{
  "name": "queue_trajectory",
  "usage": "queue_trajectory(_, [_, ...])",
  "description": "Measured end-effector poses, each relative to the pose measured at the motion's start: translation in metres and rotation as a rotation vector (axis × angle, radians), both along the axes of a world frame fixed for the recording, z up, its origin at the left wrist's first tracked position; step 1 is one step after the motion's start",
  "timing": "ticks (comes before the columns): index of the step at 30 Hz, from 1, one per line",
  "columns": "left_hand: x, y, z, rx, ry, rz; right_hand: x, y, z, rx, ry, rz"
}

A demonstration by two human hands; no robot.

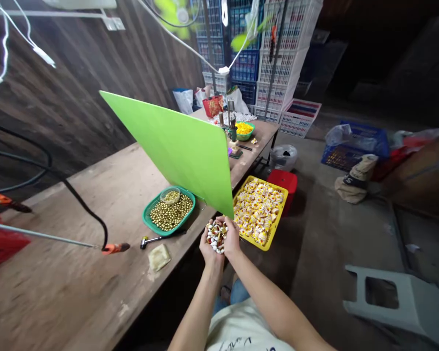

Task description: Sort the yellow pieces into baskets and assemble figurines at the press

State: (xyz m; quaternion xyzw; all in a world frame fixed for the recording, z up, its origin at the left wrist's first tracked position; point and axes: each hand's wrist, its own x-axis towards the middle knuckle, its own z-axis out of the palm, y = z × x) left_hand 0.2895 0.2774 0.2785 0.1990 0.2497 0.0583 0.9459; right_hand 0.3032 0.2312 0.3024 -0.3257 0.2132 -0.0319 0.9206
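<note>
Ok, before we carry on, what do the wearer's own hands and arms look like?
Both the left hand and right hand are ungloved. The forearms are bare, with no sleeve, watch or bracelet showing; rings are too small to tell. The shirt is pale, with dark lettering.

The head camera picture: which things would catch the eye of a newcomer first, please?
Probably the bright green board first, standing up over the table near the middle of the picture. Next, the left hand and right hand, cupped together below its near corner, full of small white, red and gold pieces. Then perhaps the yellow tray of white-and-yellow ornaments, to the right of the hands.
</note>
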Motion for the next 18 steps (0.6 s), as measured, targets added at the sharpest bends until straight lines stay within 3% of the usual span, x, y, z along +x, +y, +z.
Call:
queue_trajectory(6, [-0.006,-0.006,0.011,-0.004,0.102,-0.017,-0.006,0.000,-0.013,0.034,0.030,-0.033])
queue_trajectory(10, [-0.012,-0.016,0.007,-0.024,0.139,-0.067,-0.011,-0.008,-0.026,-0.001,0.067,-0.091])
queue_trajectory(18, [-0.019,-0.067,-0.006,-0.078,0.197,-0.226,-0.025,-0.063,-0.038,-0.126,0.131,-0.215])
